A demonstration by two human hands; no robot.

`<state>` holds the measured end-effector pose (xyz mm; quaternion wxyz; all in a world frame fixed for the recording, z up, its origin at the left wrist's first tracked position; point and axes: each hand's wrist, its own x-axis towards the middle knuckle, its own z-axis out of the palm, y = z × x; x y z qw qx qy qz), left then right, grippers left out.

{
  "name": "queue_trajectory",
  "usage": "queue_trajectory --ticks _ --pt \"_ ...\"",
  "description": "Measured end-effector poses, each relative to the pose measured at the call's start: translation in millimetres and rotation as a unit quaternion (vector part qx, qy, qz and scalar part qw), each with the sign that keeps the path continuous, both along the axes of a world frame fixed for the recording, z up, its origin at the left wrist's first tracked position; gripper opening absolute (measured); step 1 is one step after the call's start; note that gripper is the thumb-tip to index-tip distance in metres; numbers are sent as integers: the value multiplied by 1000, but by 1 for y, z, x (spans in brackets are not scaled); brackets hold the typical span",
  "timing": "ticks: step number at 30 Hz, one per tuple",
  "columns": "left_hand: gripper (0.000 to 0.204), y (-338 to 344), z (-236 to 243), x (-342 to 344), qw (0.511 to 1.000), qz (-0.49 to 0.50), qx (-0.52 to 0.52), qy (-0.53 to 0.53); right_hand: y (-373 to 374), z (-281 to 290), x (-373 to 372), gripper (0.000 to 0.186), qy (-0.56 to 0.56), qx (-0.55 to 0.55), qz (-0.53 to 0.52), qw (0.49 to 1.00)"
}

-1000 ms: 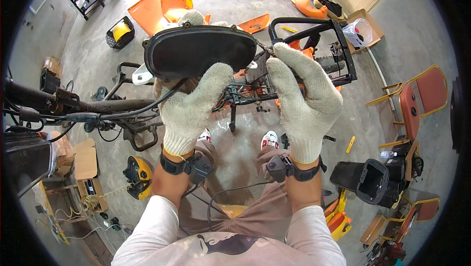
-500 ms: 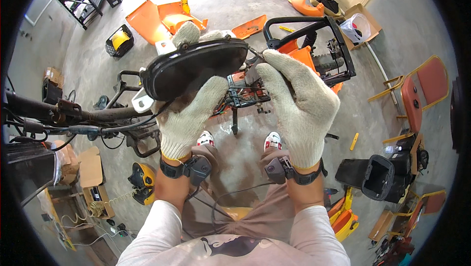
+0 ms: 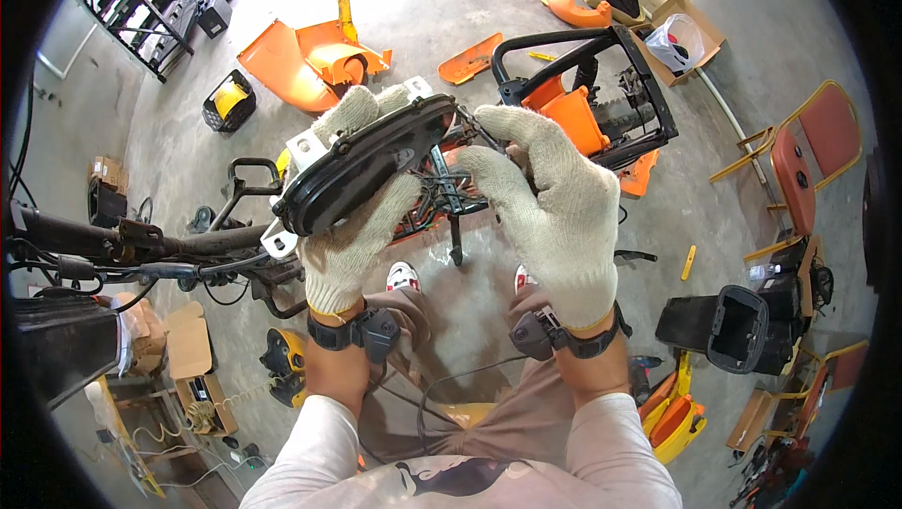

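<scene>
My gloved left hand (image 3: 357,227) grips a black oval housing (image 3: 366,161), like an instrument panel, with white mounting tabs; it is tilted nearly edge-on, fingers behind it and thumb below. My gloved right hand (image 3: 554,208) has its fingertips closed at a dark cable (image 3: 467,124) by the housing's right end; the exact grip is partly hidden. Below and behind are thin wires and metal framework (image 3: 442,190) of a vehicle, with an orange part (image 3: 573,119) inside a black tubular frame (image 3: 648,72).
A dark steering tube (image 3: 141,246) crosses the left side. Orange panels (image 3: 291,68) lie on the concrete floor ahead. A red chair (image 3: 827,143), cardboard boxes (image 3: 188,340), a black container (image 3: 738,326) and a shelving rack (image 3: 141,2) stand around me.
The black housing has tilted toward edge-on, its left end lower. My right hand has shifted left along with it, fingers still at the cable.
</scene>
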<state>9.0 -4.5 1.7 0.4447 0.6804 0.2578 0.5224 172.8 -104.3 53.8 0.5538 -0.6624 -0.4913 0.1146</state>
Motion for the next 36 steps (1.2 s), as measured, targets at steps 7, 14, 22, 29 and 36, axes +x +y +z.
queue_trajectory --ticks 7,14,22,29,36 --pt "39 -1 -2 1 998 -42 -52 -22 5 -8 1 19 -32 -48 -23 998" --pt "63 15 -1 0 998 -60 -6 -20 6 -6 8 19 -27 -56 -8 998" --pt "72 11 2 0 999 -40 18 -5 8 -1 -2 19 104 -63 33 992" --pt "72 12 2 3 996 -72 4 -61 10 -2 0 18 133 -83 39 987" --pt "75 15 2 4 994 -97 17 -48 17 -17 -13 15 67 36 -37 996"
